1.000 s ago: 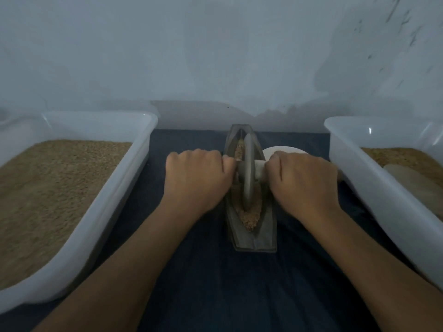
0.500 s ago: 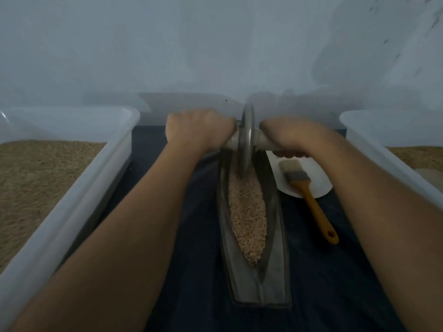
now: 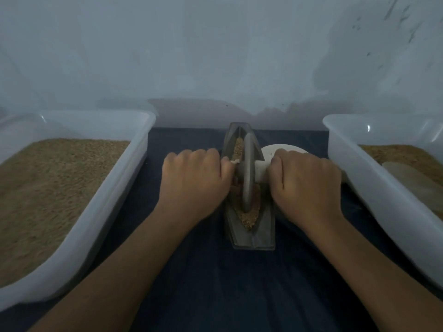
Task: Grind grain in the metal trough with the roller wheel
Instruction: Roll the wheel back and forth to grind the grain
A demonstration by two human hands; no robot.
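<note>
A narrow metal trough (image 3: 265, 232) lies lengthwise on the dark cloth in the middle, with brown grain (image 3: 250, 218) along its groove. A grey roller wheel (image 3: 248, 171) stands upright in the groove near the trough's middle, on a pale cross handle (image 3: 261, 170). My left hand (image 3: 194, 180) grips the handle's left end, which it hides almost fully. My right hand (image 3: 306, 185) grips the right end. Grain shows both ahead of and behind the wheel.
A white tub of grain (image 3: 72, 212) stands on the left. Another white tub (image 3: 383, 188) with grain and a pale scoop-like object (image 3: 412, 178) stands on the right. A white plate (image 3: 284, 149) peeks out behind my right hand. A pale wall rises just beyond.
Half a second ago the wheel was at the trough's far end with my arms stretched out. Both hands have pulled it back to the middle. My right hand now hides the brush on the plate.
</note>
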